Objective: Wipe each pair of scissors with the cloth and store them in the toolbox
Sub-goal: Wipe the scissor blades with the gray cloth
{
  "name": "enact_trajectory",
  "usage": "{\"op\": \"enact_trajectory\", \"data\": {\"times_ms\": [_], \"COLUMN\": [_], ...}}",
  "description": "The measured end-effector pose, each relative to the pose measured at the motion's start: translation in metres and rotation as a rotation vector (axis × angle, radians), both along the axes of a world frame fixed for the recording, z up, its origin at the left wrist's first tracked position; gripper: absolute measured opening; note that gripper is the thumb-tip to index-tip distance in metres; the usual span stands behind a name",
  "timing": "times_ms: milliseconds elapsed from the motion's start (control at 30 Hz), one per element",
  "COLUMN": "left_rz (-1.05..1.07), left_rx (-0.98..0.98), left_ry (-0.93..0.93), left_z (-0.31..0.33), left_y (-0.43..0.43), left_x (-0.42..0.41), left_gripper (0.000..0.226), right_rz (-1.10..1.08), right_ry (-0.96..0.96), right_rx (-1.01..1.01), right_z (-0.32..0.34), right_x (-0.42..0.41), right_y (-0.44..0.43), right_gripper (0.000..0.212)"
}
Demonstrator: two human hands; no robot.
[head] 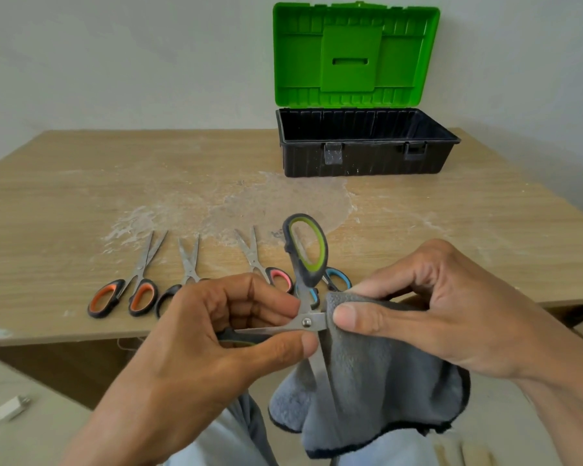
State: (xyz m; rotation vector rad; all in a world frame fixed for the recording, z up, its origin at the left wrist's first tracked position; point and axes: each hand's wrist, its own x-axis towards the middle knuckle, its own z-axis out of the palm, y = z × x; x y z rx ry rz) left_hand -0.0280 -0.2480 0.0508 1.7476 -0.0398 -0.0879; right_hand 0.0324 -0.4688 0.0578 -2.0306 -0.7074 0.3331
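My left grip pinches the opened green scissors beside the pivot, held before the surface. My right grip pinches the cloth on 1 blade, I think; that blade runs to the right, so the wipe goes rightward
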Motion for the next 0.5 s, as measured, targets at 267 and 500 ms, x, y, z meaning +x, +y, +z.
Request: {"op": "enact_trajectory", "data": {"times_ms": [267,500], "left_rz": [-0.017,0.015], "left_rx": [-0.039,-0.106], "left_ry": [0.028,0.038], "left_z": [0.002,-0.001], "left_y": [-0.001,0.005], "left_x": [-0.001,-0.001], "left_gripper": [0.024,0.023], "right_rz": [0.046,-0.01], "right_ry": [0.005,0.037], "right_rx": [0.007,0.02], "right_z": [0.003,0.0], "right_x": [-0.004,0.003], "right_y": [0.008,-0.003], "right_gripper": [0.02,0.03]}}
